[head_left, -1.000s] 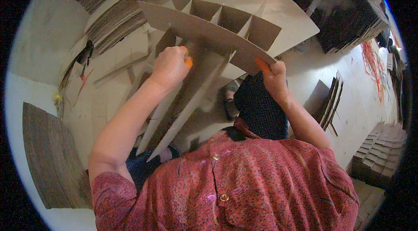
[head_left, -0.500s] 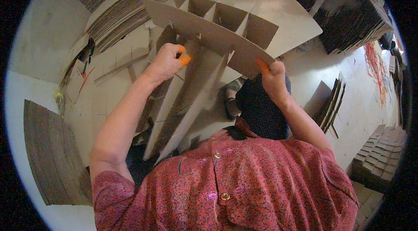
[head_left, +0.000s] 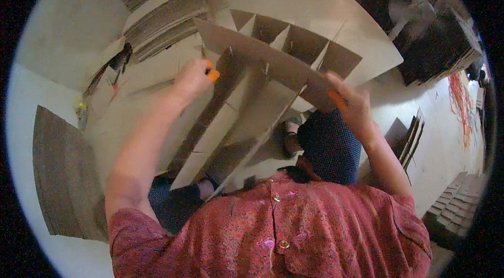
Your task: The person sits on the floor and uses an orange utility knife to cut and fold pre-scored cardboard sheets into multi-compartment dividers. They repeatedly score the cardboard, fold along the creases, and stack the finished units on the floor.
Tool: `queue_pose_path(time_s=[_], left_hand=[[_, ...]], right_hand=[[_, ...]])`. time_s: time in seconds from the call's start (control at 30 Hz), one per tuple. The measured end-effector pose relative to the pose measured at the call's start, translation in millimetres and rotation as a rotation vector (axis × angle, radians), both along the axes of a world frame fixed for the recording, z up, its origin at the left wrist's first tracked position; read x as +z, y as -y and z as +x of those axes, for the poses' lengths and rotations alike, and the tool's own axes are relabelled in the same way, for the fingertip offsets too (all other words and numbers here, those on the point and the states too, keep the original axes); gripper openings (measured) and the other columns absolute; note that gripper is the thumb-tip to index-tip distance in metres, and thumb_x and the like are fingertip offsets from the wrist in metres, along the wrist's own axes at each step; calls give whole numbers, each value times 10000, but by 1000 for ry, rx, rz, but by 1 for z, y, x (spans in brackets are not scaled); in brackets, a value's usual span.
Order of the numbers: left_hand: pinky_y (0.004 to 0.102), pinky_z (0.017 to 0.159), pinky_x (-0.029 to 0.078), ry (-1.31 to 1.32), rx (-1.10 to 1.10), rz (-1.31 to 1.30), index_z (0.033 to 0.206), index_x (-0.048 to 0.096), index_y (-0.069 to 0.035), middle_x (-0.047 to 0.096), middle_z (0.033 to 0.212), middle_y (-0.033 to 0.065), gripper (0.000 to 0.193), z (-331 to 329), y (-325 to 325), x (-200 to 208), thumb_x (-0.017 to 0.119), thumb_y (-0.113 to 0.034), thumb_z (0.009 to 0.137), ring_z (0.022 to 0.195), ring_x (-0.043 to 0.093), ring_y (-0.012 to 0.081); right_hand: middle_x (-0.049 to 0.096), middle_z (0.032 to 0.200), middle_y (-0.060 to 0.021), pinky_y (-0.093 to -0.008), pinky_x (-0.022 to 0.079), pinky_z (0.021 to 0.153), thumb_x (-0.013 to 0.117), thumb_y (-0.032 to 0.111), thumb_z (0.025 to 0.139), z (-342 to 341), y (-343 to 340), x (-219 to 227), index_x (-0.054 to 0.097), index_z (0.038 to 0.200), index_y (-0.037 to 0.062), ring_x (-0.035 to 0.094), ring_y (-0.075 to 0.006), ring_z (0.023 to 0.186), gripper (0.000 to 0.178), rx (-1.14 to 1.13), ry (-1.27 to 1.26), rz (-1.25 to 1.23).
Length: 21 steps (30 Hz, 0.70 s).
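A brown cardboard divider (head_left: pixel 273 60) of slotted crossing strips is spread before me, its long cross strip slanting down to the right. Several long strips run from it toward my lap, and short cells stand beyond it. My right hand (head_left: pixel 354 105) pinches the cross strip's right end, an orange finger cover on its near face. My left hand (head_left: pixel 195 79) is raised to the left of the divider, apart from it. Its fingers, also with orange covers, are curled in, and I cannot make out anything between them. Motion blurs the left forearm.
Stacked cardboard sheets (head_left: pixel 165 10) lie at the far left, with another stack (head_left: pixel 65 178) nearer. A pale table (head_left: pixel 315 2) extends behind the divider. At the right are a fan (head_left: pixel 415 13), a dark cardboard pile (head_left: pixel 441 47), red strapping (head_left: pixel 459 110) and folded dividers (head_left: pixel 457 199).
The divider has shifted right in view. My left hand has moved away from its left side, widening the gap. My right hand keeps its hold on the right end.
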State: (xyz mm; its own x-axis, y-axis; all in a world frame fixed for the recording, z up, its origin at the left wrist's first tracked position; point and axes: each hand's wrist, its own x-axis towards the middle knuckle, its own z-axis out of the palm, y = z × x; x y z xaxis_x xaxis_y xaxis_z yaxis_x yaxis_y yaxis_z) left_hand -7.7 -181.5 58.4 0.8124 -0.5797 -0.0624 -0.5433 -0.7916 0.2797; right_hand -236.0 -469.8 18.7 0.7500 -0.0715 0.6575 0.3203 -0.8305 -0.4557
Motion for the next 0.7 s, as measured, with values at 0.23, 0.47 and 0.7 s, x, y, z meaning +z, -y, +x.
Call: queue_pose_path(time_s=[0.23,0.47,0.7], left_hand=[[344,526,416,10,-99,-252,752,608,28,549,590,193,194,-3,13,15,579,-163,762,516,515,221],[345,633,435,-59,27,-231,996,611,-20,630,813,131,295,56,-23,-1,602,-244,805,680,561,238],[416,797,441,487,-43,79,1186,473,-81,528,1105,170,445,122,-90,-120,606,-179,773,975,531,322]], right_hand=[[594,812,-205,-279,469,600,535,-74,735,12,0,33,530,1127,22,606,-253,640,404,116,-323,12],[609,832,-190,-286,473,607,500,-16,794,34,24,15,536,1134,37,609,-203,673,345,4,-235,-11],[611,1010,-158,-294,489,696,507,-33,792,62,49,-3,546,1130,62,630,-216,845,353,-12,-270,132]])
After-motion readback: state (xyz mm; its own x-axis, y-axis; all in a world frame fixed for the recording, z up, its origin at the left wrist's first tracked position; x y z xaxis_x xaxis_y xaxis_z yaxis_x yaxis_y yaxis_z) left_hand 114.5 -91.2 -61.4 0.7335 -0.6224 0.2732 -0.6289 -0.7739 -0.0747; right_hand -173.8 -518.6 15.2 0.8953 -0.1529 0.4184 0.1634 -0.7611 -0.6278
